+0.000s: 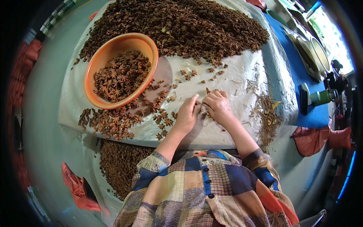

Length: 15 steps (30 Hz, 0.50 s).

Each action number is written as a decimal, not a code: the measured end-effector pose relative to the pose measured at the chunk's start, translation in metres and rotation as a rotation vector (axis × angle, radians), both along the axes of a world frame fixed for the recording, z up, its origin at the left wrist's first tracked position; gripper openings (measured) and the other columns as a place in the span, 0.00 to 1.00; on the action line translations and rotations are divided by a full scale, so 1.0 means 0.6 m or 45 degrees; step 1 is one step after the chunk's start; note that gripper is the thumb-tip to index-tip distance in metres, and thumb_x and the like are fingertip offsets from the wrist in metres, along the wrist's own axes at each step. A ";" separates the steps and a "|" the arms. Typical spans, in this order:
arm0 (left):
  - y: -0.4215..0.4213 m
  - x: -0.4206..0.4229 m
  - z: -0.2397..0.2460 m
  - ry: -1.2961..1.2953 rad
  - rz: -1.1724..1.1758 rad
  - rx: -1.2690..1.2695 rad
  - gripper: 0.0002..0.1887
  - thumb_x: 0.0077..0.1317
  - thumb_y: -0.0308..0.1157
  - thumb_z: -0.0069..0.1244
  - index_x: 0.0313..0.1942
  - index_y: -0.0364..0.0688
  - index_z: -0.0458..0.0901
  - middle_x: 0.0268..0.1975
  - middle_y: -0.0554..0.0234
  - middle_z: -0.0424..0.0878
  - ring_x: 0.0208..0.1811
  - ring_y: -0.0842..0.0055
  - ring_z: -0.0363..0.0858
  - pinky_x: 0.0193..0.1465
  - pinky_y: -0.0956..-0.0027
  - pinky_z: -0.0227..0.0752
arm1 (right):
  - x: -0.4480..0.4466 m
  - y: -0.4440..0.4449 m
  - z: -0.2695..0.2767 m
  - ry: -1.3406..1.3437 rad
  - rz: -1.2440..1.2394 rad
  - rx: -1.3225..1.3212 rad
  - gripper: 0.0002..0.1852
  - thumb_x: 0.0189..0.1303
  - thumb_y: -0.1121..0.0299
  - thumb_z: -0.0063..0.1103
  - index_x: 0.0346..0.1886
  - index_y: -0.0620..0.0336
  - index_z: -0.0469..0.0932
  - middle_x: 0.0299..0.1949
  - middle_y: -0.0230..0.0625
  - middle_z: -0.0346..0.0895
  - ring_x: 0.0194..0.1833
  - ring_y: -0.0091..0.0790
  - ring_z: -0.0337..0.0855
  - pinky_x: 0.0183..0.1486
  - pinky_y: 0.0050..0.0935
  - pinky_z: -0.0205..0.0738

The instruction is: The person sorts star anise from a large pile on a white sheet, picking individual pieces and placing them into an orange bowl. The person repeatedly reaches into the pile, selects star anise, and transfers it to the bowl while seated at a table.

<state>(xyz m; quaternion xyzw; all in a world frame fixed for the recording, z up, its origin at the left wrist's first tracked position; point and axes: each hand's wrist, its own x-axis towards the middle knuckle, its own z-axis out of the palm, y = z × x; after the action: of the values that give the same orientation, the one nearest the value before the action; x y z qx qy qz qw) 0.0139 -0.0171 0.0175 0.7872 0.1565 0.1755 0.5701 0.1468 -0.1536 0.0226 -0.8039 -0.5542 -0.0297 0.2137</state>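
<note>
My left hand (187, 112) and my right hand (218, 106) are close together over a table covered in pale plastic sheeting (184, 142). Both sets of fingers are bent inward toward each other. Small brown bits show between and under them, but the fingers hide whether anything is gripped. A loose star anise pod (208, 90) lies just beyond my right fingertips. Left of my left hand is a scatter of star anise (167, 122). An orange plastic bowl (88, 93), tilted and partly filled with star anise (122, 76), stands farther left.
A large heap of dried star anise (181, 25) covers the table's far side. Thin stems (268, 119) are piled at the right edge. Beyond are a blue surface (317, 119), a green cylindrical object (323, 97) and red sacks (312, 139). More brown material (122, 164) lies below the near edge.
</note>
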 end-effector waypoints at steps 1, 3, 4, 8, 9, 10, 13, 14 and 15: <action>-0.001 0.005 0.001 -0.008 -0.026 0.116 0.18 0.69 0.25 0.51 0.58 0.35 0.75 0.49 0.46 0.79 0.48 0.53 0.80 0.54 0.58 0.75 | 0.000 -0.008 0.010 -0.027 0.089 -0.002 0.07 0.54 0.69 0.61 0.37 0.52 0.83 0.39 0.34 0.81 0.46 0.38 0.80 0.56 0.41 0.67; 0.008 0.000 0.005 -0.055 -0.076 0.341 0.16 0.69 0.24 0.50 0.57 0.35 0.76 0.48 0.46 0.80 0.47 0.54 0.82 0.53 0.58 0.76 | -0.003 -0.024 0.032 -0.003 -0.075 -0.009 0.09 0.55 0.69 0.61 0.40 0.53 0.83 0.38 0.35 0.81 0.44 0.40 0.81 0.52 0.42 0.69; 0.015 -0.006 0.006 -0.159 0.005 0.453 0.15 0.69 0.24 0.50 0.55 0.34 0.77 0.49 0.46 0.80 0.49 0.56 0.82 0.52 0.61 0.77 | -0.005 -0.028 0.041 0.033 -0.161 0.029 0.09 0.56 0.69 0.61 0.41 0.54 0.83 0.39 0.35 0.81 0.45 0.40 0.81 0.52 0.42 0.69; 0.040 -0.058 0.013 -0.148 0.257 0.387 0.13 0.69 0.24 0.51 0.53 0.33 0.77 0.47 0.52 0.79 0.38 0.68 0.80 0.43 0.66 0.76 | -0.015 -0.013 0.050 0.266 -0.255 -0.060 0.15 0.58 0.57 0.65 0.41 0.57 0.83 0.39 0.39 0.81 0.48 0.43 0.81 0.51 0.44 0.70; 0.042 -0.070 0.013 -0.142 0.320 0.362 0.13 0.69 0.24 0.51 0.53 0.33 0.77 0.46 0.53 0.79 0.36 0.69 0.78 0.41 0.66 0.76 | -0.018 -0.003 0.045 0.297 -0.253 -0.085 0.17 0.57 0.55 0.66 0.41 0.57 0.83 0.39 0.40 0.81 0.48 0.43 0.81 0.52 0.43 0.70; 0.042 -0.077 0.013 -0.138 0.293 0.316 0.13 0.69 0.25 0.51 0.52 0.33 0.77 0.45 0.54 0.78 0.35 0.70 0.77 0.41 0.66 0.76 | -0.018 0.008 0.041 0.339 -0.155 -0.203 0.20 0.55 0.50 0.68 0.39 0.57 0.84 0.38 0.39 0.80 0.48 0.44 0.80 0.53 0.43 0.69; 0.030 -0.075 0.009 -0.083 0.215 0.267 0.15 0.68 0.24 0.52 0.54 0.35 0.77 0.48 0.58 0.77 0.38 0.74 0.77 0.44 0.70 0.76 | -0.026 0.035 0.018 0.249 -0.066 -0.163 0.10 0.56 0.59 0.66 0.34 0.54 0.84 0.37 0.38 0.79 0.48 0.44 0.79 0.51 0.43 0.68; 0.025 -0.066 0.007 -0.150 0.229 0.326 0.16 0.68 0.24 0.53 0.55 0.35 0.77 0.52 0.56 0.76 0.39 0.74 0.78 0.44 0.70 0.76 | -0.030 0.039 0.010 0.263 -0.110 -0.140 0.10 0.57 0.61 0.65 0.34 0.55 0.83 0.37 0.38 0.79 0.47 0.44 0.79 0.51 0.44 0.68; 0.020 -0.055 0.006 -0.184 0.282 0.481 0.17 0.67 0.23 0.54 0.56 0.35 0.76 0.56 0.54 0.73 0.39 0.71 0.79 0.44 0.68 0.77 | -0.035 0.040 0.002 0.290 -0.071 -0.050 0.09 0.57 0.62 0.65 0.34 0.56 0.82 0.36 0.39 0.78 0.47 0.44 0.79 0.50 0.45 0.68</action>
<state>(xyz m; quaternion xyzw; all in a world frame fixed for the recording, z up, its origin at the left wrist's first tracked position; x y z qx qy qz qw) -0.0191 -0.0054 0.0209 0.8433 0.1649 0.3192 0.3996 0.1256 -0.1298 0.0240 -0.8213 -0.5041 0.0667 0.2586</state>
